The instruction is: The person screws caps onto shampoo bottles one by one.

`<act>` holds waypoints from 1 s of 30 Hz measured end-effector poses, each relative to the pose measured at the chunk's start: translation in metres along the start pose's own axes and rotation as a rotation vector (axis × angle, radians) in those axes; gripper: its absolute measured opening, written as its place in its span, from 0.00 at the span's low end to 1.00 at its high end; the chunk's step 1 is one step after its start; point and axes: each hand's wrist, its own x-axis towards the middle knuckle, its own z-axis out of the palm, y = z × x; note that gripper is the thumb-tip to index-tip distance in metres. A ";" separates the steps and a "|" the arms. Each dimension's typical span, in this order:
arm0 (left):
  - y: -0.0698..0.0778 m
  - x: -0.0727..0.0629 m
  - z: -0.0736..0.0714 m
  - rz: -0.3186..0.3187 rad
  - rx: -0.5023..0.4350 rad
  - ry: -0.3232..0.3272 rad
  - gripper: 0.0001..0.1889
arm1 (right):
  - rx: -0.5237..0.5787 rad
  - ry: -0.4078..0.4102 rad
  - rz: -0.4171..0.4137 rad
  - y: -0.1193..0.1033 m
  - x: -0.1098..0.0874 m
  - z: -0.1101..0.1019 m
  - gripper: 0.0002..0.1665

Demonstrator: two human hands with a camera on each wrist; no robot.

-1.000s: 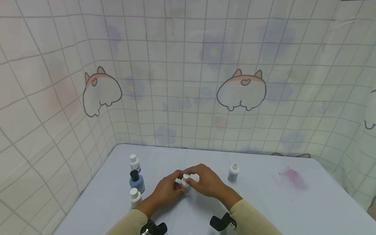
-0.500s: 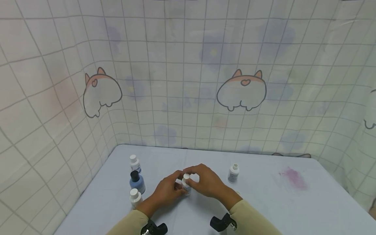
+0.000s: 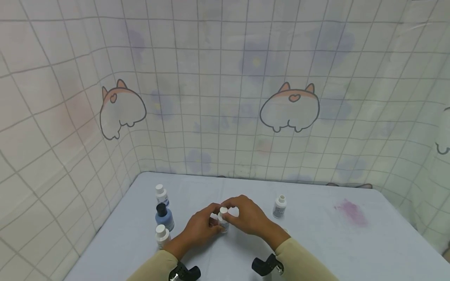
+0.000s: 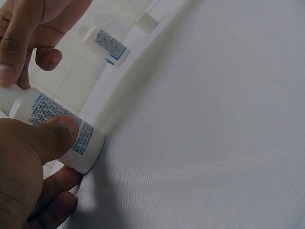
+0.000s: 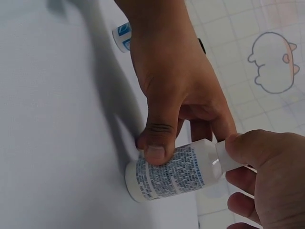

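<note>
A small white bottle (image 3: 223, 225) with a printed label stands upright on the table between my hands. My left hand (image 3: 201, 225) grips its body, thumb across the label, as the left wrist view shows. With thumb and fingers my right hand (image 3: 249, 216) pinches the white cap (image 5: 226, 156) on the bottle's neck. In the right wrist view the cap sits at the mouth; how tightly it is screwed, I cannot tell. Part of the bottle is hidden behind the fingers.
Right of my hands stands an uncapped white bottle (image 3: 279, 207). A loose white cap (image 4: 147, 22) lies near it. Along the left side are a white bottle (image 3: 161, 196), a blue bottle with a black cap (image 3: 164, 218) and another white bottle (image 3: 162, 235). A pink stain (image 3: 352, 212) marks the tabletop.
</note>
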 end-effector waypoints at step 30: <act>-0.005 0.001 0.003 0.012 -0.018 -0.007 0.30 | -0.033 0.019 0.002 0.000 -0.002 0.003 0.14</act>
